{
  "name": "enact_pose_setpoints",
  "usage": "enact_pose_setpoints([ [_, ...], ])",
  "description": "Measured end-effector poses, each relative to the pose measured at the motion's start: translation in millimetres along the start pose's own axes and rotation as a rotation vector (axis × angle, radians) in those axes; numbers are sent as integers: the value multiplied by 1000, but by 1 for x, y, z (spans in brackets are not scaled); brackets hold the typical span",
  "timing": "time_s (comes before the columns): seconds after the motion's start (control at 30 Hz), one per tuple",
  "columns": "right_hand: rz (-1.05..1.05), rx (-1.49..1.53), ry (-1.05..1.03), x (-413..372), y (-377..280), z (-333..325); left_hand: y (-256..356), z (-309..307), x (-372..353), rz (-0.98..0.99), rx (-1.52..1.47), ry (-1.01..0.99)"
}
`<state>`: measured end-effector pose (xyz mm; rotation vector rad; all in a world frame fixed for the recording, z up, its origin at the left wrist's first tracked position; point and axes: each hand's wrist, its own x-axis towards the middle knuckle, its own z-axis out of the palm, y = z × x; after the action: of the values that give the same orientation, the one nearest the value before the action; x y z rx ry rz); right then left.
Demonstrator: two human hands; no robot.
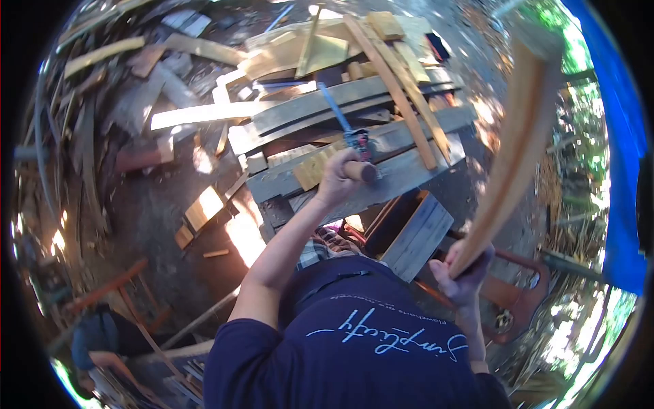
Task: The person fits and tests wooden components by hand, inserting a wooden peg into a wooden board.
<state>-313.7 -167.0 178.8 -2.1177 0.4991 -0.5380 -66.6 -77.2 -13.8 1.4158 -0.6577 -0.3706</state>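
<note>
My left hand (336,178) is wrapped round the round wooden handle (361,172) of what looks like a bar clamp, over the near side of the workbench. The clamp's dark head (357,140) and blue bar (334,105) run away from the hand across the planks. Raised at my right side, a long wooden board (507,146) slants up and away, its far end large and blurred near the camera. My right hand (466,269) grips this board near its lower end, with the thumb showing on the left.
Planks and offcuts cover the weathered workbench (436,160). Below its near edge stands a wooden box (419,235). A brown wooden chair-like frame (514,300) lies on the right. Scrap wood (88,136) heaps up at left, and another person (105,341) is at lower left.
</note>
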Motion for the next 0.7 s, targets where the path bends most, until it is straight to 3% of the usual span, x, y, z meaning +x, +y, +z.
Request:
enact_pose_setpoints([
  [0.1,-38,-164,-2,-12,7,-10,-8,2,-3,97,15,8],
  [0.17,89,-207,52,-20,12,-15,-4,2,-2,61,52,19],
  [0.23,178,-58,106,-12,-9,-4,-4,3,0,27,81,23],
  [0.37,-282,-606,-218,-9,11,-6,-6,3,3,30,64,49],
  [0.4,54,-508,-229,-13,15,11,-12,6,3,62,45,66],
  [0.47,372,-408,-241,-12,13,25,-13,6,6,102,27,98],
  [0.57,291,-322,-123,-17,9,14,-8,4,6,49,74,2],
  [0.7,-163,-270,-112,-21,44,3,-6,0,7,56,65,37],
])
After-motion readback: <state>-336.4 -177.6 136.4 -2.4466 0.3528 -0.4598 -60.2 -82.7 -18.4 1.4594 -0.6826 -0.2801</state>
